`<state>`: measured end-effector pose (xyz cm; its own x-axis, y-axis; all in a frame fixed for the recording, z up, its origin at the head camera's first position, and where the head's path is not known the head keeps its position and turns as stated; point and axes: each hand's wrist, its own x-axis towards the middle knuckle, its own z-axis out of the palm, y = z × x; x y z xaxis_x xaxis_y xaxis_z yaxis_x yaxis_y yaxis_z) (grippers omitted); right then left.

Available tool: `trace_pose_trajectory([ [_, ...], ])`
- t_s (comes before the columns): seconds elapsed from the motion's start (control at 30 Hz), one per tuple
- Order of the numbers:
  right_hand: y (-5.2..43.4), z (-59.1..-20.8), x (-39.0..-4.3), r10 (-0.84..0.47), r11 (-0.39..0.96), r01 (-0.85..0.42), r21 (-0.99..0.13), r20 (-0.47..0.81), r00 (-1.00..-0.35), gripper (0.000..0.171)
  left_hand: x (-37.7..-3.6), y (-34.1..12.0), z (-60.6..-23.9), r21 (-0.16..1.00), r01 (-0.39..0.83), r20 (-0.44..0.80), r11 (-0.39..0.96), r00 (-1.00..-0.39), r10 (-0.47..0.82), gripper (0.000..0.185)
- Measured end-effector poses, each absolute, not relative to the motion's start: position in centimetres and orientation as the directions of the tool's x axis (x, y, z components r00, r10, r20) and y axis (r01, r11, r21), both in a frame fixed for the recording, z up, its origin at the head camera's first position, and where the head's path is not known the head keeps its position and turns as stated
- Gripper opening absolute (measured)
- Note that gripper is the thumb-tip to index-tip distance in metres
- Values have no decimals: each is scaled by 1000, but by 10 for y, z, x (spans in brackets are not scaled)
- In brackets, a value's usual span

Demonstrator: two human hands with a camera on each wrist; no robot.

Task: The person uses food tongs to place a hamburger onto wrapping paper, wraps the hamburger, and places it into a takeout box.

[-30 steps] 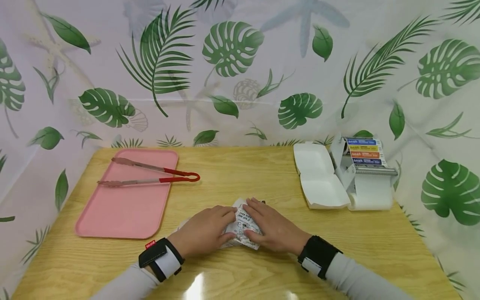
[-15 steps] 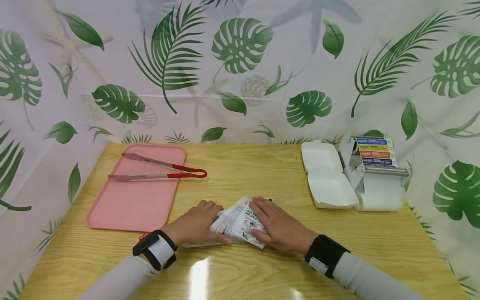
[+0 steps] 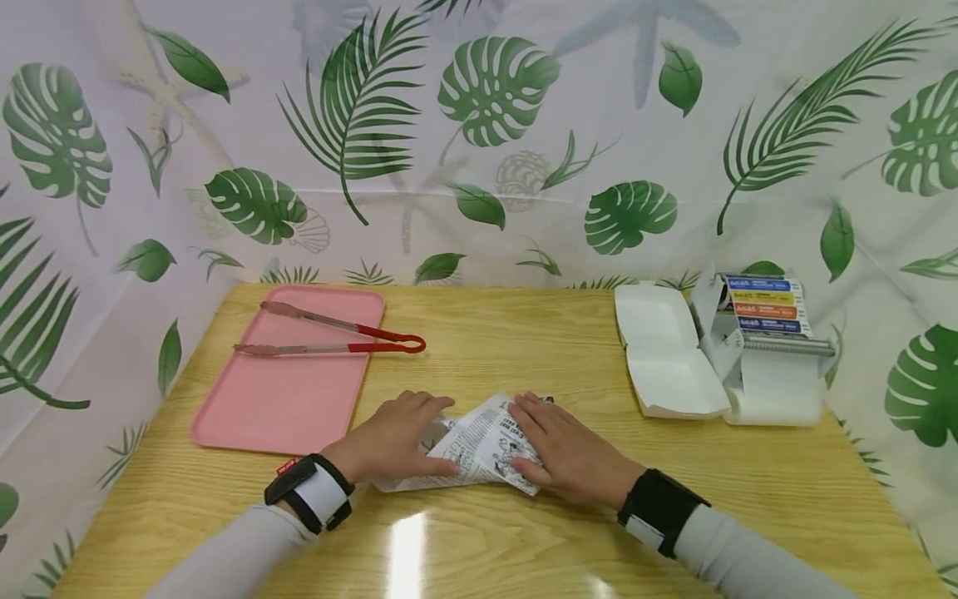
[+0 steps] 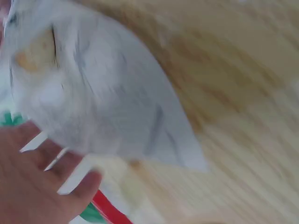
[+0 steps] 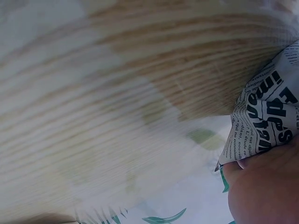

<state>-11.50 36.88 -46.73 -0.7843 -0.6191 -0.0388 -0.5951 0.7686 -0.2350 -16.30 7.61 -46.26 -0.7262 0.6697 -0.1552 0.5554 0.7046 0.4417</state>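
A sheet of newspaper-print wrapping paper (image 3: 482,441), folded into a bundle, lies on the wooden table (image 3: 494,349) near its front edge. My left hand (image 3: 389,441) rests flat on the bundle's left side, fingers straight, thumb along its lower edge. From the right, my right hand (image 3: 569,453) presses on it with straight fingers, thumb at the lower corner. What the paper wraps is hidden. The left wrist view is blurred: spread fingers (image 4: 32,186) below pale paper (image 4: 93,93). The right wrist view shows printed paper (image 5: 271,121) against my hand (image 5: 266,186).
A pink tray (image 3: 284,408) lies at the left, with red-handled tongs (image 3: 337,337) across its far end. At the right are an open white paper box (image 3: 662,358) and a paper roll dispenser (image 3: 774,349). A leaf-print curtain (image 3: 479,141) encloses the table.
My left hand has slid left off the middle of the paper, so more of the print shows. The right hand stays pressed on the right side. The view has shifted slightly.
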Motion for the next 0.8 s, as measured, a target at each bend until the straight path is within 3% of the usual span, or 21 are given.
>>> trace_pose_trajectory([
  [0.1, 371, -468, -116, -616, 772, -596, -223, -30, -787, 73, -156, 93, -467, 298, 677, -51, 673, -692, 720, 105],
  [0.27, 370, -471, -117, -629, 762, -611, -213, -21, -777, 72, -150, 118, -477, 188, 687, 28, 702, -718, 695, 95],
  [0.4, 369, -471, -117, -634, 759, -616, -210, -27, -772, 72, -153, 127, -477, 155, 688, 37, 709, -722, 691, 94],
  [0.67, 367, -469, -118, -644, 747, -627, -223, -7, -765, 70, -164, 132, -474, 125, 721, 71, 682, -692, 719, 74],
  [0.8, 368, -470, -117, -636, 754, -615, -232, -19, -772, 70, -164, 130, -475, 144, 714, 54, 686, -698, 715, 82],
])
